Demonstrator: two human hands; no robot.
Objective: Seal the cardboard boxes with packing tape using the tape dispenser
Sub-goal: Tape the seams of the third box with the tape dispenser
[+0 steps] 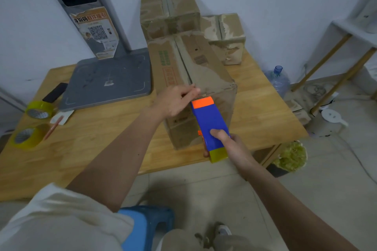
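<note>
While the wooden table [85,149] carries three cardboard boxes, the nearest box [195,79] stands at its front edge, and the tape dispenser [210,126] leans on its near face. The right hand [230,146] grips the dispenser's lower end. The left hand [175,100] pinches at the box's top edge, beside the dispenser's orange tip.

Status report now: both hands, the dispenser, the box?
Right hand grips tape dispenser, nose at near top edge of front box. Left hand pinches at the seam there. Nothing blocking the seam.
</note>
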